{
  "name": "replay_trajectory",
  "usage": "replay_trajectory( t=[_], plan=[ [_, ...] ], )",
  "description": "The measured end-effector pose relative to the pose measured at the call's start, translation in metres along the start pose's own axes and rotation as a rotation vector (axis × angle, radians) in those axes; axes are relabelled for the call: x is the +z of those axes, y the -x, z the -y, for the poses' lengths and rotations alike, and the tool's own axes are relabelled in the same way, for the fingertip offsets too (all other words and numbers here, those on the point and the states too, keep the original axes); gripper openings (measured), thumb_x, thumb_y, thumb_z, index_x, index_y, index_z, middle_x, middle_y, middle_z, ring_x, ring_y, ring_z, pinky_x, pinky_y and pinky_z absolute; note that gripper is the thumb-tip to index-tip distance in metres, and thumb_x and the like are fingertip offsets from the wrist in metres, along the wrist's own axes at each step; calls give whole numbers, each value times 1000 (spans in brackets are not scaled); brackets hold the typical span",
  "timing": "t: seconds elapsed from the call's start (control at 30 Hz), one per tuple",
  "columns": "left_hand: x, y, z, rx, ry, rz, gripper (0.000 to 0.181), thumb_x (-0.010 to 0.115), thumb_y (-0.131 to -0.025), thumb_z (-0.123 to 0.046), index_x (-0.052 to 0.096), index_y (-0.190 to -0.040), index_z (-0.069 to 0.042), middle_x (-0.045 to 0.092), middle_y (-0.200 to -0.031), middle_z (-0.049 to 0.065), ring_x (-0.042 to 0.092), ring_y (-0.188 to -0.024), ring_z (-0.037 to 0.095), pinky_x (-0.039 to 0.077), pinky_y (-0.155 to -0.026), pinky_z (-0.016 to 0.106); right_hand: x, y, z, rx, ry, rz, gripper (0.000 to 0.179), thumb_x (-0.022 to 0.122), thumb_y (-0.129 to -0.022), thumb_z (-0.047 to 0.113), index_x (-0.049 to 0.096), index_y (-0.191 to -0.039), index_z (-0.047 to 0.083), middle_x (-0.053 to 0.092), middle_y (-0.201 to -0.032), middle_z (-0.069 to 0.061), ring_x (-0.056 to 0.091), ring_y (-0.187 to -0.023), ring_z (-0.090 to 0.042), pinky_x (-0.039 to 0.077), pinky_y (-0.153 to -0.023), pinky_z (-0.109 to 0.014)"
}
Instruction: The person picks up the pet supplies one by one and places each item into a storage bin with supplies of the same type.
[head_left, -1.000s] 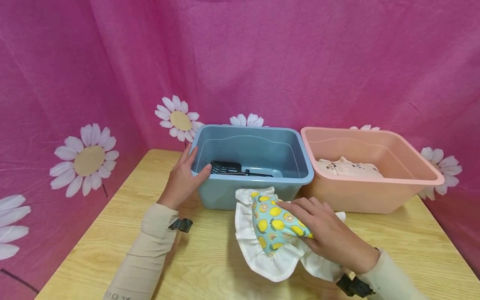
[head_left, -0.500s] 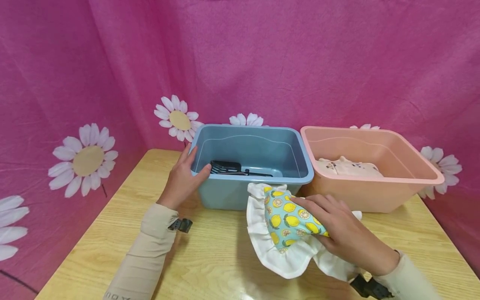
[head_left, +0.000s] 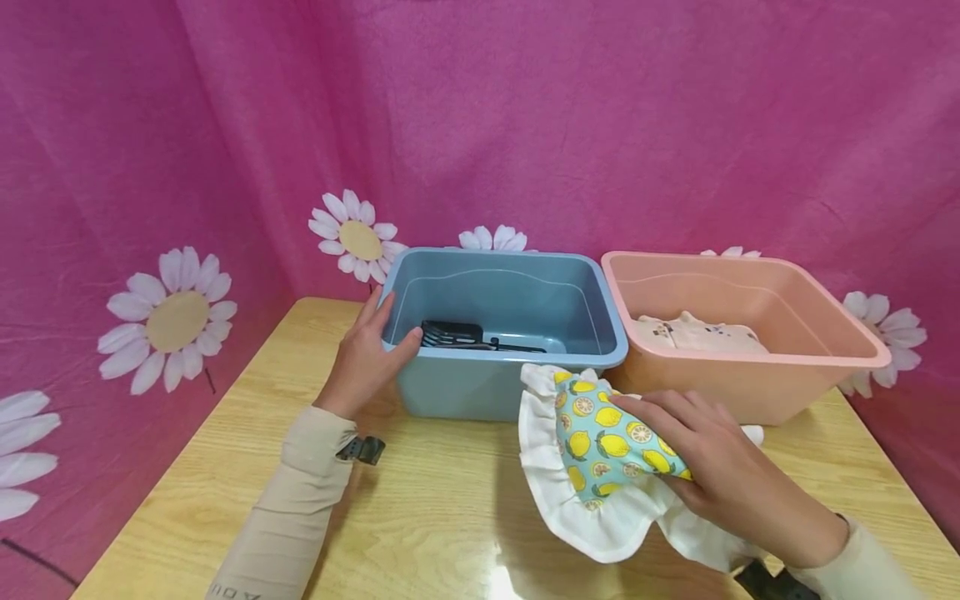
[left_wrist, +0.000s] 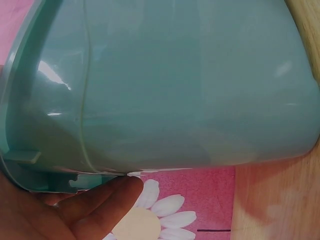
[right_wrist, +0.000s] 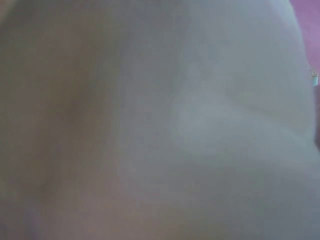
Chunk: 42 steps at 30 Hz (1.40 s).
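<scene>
My left hand [head_left: 362, 360] grips the left front corner of a blue plastic bin [head_left: 517, 362], thumb over the rim and the other fingers along the outside. Up close in the left wrist view, the fingers [left_wrist: 107, 202] curl under the rim beside the bin's wall [left_wrist: 190, 90]. My right hand [head_left: 723, 462] holds a bunched lemon-print cloth [head_left: 611, 442] with a wide white ruffle, in front of the bins. White fabric [right_wrist: 225, 125] fills most of the right wrist view, badly blurred. Black slotted kitchen utensils [head_left: 457, 335] lie inside the blue bin.
Right of the blue bin stands a pink bin [head_left: 750, 375], holding a folded pale cloth [head_left: 697, 335] with small printed figures. Both bins rest on a wooden table [head_left: 420, 508]. A pink curtain [head_left: 525, 125] with white daisies hangs behind and along the sides.
My right hand has moved to the right with the lemon-print cloth, away from the front of the blue bin. The left hand has stayed at the blue bin's corner.
</scene>
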<state>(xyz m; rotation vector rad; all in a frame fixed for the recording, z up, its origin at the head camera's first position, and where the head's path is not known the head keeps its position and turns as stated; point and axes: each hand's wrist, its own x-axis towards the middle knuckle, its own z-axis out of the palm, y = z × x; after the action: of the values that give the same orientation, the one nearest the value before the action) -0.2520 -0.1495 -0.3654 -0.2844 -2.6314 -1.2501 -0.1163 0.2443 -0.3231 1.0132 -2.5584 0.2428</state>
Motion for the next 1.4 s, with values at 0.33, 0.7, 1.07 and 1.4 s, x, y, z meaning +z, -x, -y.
replay_trajectory(
  t=[0.33, 0.7, 1.07, 1.4],
  plan=[
    [-1, 0, -3, -15, -10, 6, 84, 57, -88, -55, 23, -155, -18, 11, -161, -1, 27, -141, 36, 45, -93, 58, -17, 12, -9, -17, 37, -36, 66, 61, -89, 50, 47, -144, 17, 56, -122, 1, 49, -107, -17, 38, -76, -35],
    [0, 0, -1, -7, -9, 0, 82, 58, -89, -52, 23, -155, -18, 12, -161, -1, 28, -140, 37, 45, -93, 59, -29, 11, -21, -37, 48, -97, 68, 33, -95, 62, 52, -139, 13, 57, -123, -4, 51, -108, -23, 37, -77, -40],
    [0, -1, 0, -8, -4, 1, 82, 59, -89, -50, 23, -155, -18, 12, -161, -1, 27, -140, 36, 46, -92, 58, -37, 11, -44, -69, 28, -146, 63, 40, -95, 55, 54, -137, 9, 57, -125, -9, 50, -108, -27, 27, -99, -20],
    [0, -1, -2, 1, -3, 1, 83, 58, -88, -53, 23, -155, -17, 12, -161, -1, 27, -140, 35, 45, -93, 58, -43, 11, -66, -63, 112, -176, 72, 27, -95, 61, 56, -133, 6, 60, -109, -9, 53, -95, -22, 38, -75, -30]
  ],
)
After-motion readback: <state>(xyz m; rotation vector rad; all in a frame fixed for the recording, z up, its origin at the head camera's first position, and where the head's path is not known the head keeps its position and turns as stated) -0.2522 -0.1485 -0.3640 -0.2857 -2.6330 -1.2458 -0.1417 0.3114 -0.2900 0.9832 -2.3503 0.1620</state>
